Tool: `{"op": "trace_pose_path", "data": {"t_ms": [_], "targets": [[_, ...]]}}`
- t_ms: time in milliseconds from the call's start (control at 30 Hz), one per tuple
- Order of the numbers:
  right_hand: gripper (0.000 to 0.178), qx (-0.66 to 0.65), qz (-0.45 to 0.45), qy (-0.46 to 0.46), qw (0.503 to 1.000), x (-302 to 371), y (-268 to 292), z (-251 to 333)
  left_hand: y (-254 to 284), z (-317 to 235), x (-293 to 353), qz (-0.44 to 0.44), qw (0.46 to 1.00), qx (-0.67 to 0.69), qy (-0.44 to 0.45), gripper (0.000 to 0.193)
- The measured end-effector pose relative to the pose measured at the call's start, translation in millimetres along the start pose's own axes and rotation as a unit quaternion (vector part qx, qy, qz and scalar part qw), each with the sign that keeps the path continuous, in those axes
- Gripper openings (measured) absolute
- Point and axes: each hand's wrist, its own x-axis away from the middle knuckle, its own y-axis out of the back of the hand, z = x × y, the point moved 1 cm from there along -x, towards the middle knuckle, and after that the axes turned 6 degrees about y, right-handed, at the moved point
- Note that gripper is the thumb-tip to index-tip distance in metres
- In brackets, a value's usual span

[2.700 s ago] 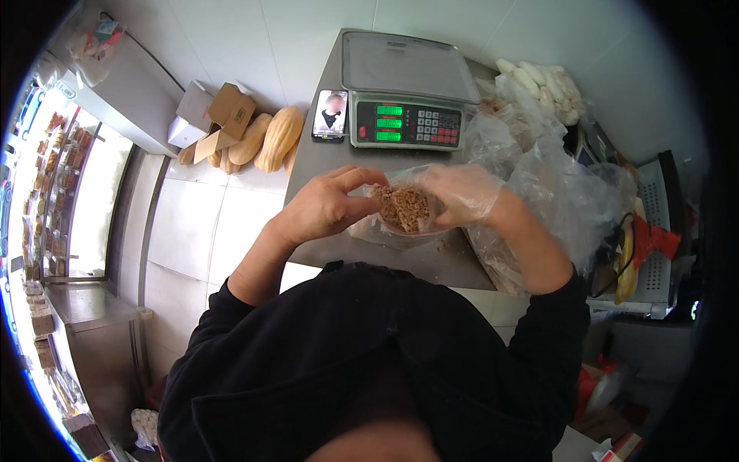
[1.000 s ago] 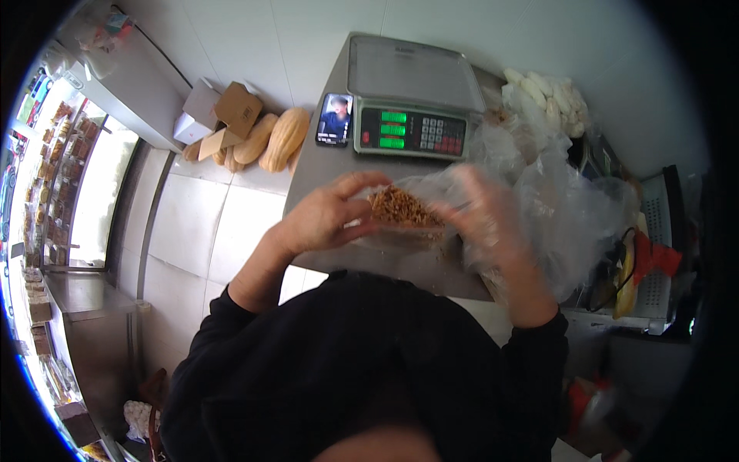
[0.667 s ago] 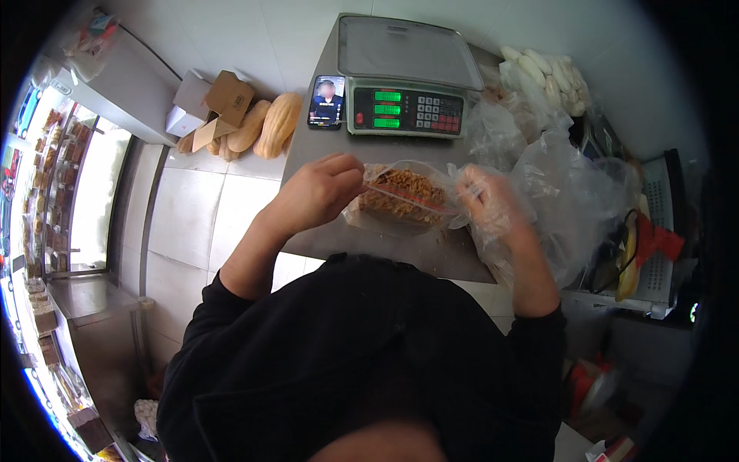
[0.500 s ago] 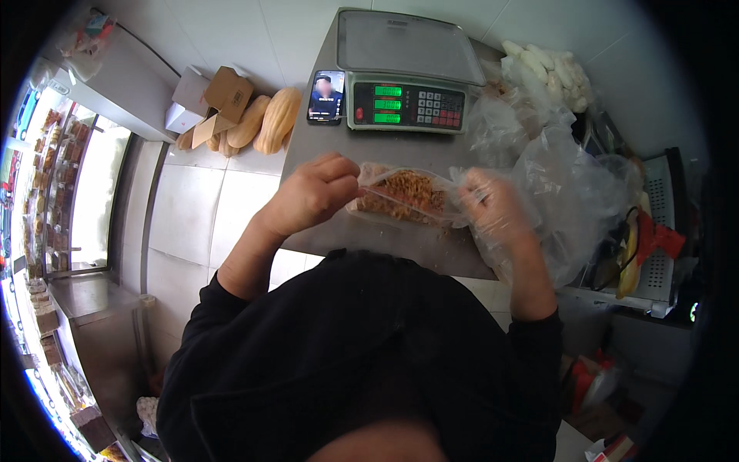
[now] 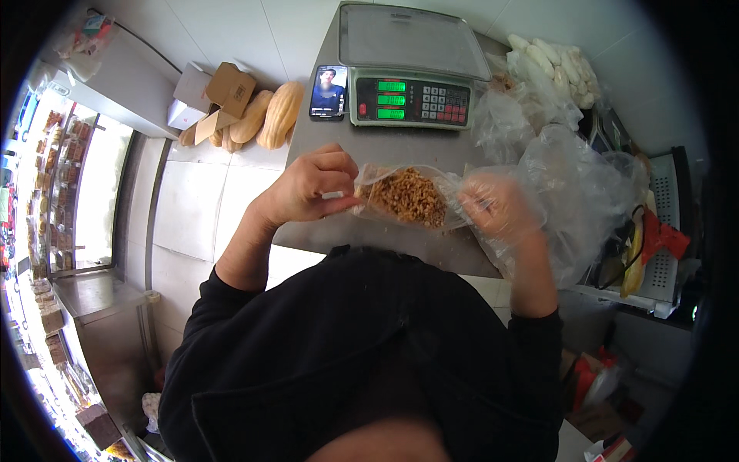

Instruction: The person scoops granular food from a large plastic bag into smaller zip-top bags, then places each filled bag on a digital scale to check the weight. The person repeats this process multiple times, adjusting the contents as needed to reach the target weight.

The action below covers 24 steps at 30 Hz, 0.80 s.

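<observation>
A clear plastic bag [image 5: 368, 175] lies on the metal tabletop in front of me, its mouth spread so that the brown, crumbly food [image 5: 412, 197] inside shows. My left hand [image 5: 317, 186] pinches the bag's left end between thumb and fingers. At the other end is my right hand [image 5: 499, 206], covered in thin clear plastic like a disposable glove and slightly blurred. Its fingers are closed on the bag's right edge.
Beyond the bag stands a digital scale [image 5: 412, 100] with a lit green display. A phone [image 5: 329, 92] leans beside it. Crumpled plastic bags [image 5: 570, 200] crowd the right side, near a perforated grey rack [image 5: 663, 223]. Squashes [image 5: 279, 115] and a cardboard box [image 5: 229, 91] are at the far left.
The bag's mouth has spread wider, and more of the brown food shows. Both hands stay at its ends; the left fingers have shifted their pinch slightly. The view has tilted a little.
</observation>
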Motion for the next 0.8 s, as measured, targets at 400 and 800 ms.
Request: {"op": "trace_pose_path", "data": {"t_ms": [400,800], "targets": [[0.009,-0.05,-0.122,-0.02,0.991,0.3,-10.9,2.6,-45.4,69.0,-42.4,0.166,0.875,0.414,0.189,0.058],[0.023,-0.261,-0.183,-0.098,0.943,9.2,-27.0,-45.1,-11.4,11.5,-28.4,-0.001,0.991,0.069,0.114,0.055]]}}
